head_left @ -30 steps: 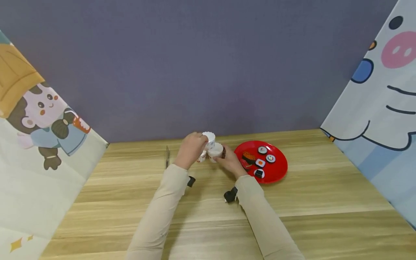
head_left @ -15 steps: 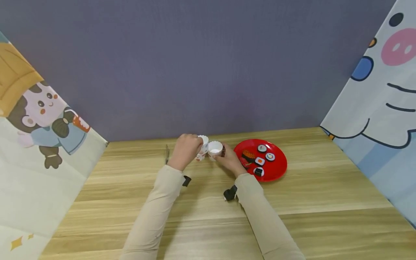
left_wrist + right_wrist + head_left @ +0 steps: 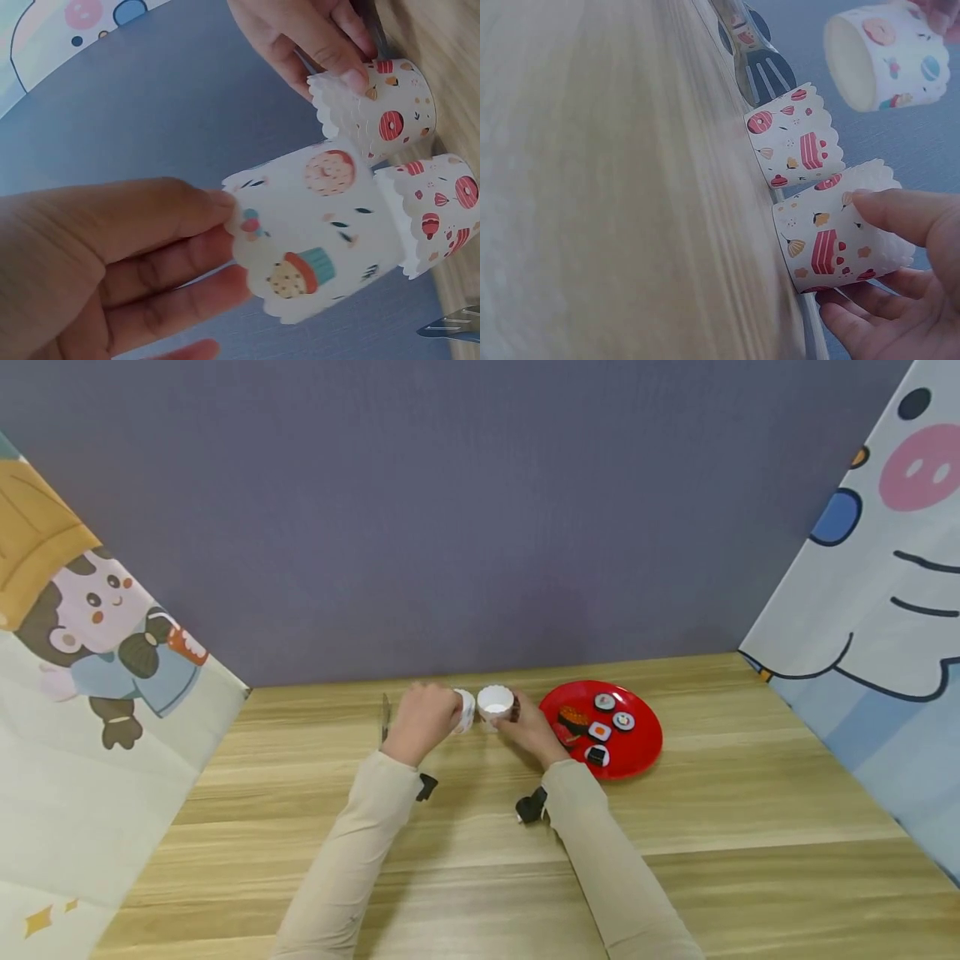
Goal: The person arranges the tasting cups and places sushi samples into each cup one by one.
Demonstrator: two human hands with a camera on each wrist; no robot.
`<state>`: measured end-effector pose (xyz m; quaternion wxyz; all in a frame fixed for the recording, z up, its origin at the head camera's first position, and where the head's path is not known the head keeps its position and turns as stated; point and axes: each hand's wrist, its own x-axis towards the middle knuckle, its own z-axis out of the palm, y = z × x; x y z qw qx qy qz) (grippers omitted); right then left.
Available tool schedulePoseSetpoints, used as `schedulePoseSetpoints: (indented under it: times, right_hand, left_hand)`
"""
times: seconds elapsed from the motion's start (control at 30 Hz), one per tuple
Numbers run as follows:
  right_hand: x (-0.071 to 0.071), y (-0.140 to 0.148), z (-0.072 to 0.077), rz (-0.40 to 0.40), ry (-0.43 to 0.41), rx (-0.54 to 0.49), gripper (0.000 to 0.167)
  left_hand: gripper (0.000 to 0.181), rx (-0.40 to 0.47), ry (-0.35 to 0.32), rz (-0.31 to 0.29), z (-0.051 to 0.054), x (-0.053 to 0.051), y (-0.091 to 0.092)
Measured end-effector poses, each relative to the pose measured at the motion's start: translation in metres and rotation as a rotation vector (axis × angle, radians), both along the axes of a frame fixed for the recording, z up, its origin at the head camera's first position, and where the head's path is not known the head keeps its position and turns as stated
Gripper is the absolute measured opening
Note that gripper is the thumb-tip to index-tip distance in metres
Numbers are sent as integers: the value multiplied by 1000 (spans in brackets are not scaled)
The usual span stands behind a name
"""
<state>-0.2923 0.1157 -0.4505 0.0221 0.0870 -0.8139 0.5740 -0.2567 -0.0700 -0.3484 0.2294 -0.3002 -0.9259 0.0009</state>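
My left hand (image 3: 112, 255) pinches the scalloped rim of a white paper baking cup (image 3: 322, 232) printed with a doughnut and a teal cupcake. This cup hangs in the air, apart from the table in the right wrist view. Below it stands a second baking cup (image 3: 791, 139) with red cake prints, untouched by either hand. My right hand (image 3: 900, 270) grips a third, similar red-printed baking cup (image 3: 832, 232) that stands on the tabletop, thumb on one side and fingers on the other. In the head view the right-hand cup (image 3: 496, 702) shows its open top.
A red plate (image 3: 637, 752) with several toy sushi pieces lies right of my right hand. Metal tongs (image 3: 769, 75) with a slotted end lie behind the cups, left of my left hand. A grey wall (image 3: 480, 527) rises behind the wooden table (image 3: 480, 877).
My left hand has moved left and slightly down with its cup, from above the right-hand cup to beside it. My right hand and its cup have barely moved.
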Motion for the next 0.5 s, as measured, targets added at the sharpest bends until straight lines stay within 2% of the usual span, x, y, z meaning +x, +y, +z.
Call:
schedulePoseSetpoints:
  times: [0.2, 0.5]
  right_hand:
    - [1, 2, 1, 3, 5, 9, 58]
    - [1, 0, 1, 3, 29, 26, 58]
  left_hand:
    - [45, -39, -141, 10, -2, 4, 1]
    - [45, -66, -332, 43, -17, 2, 0]
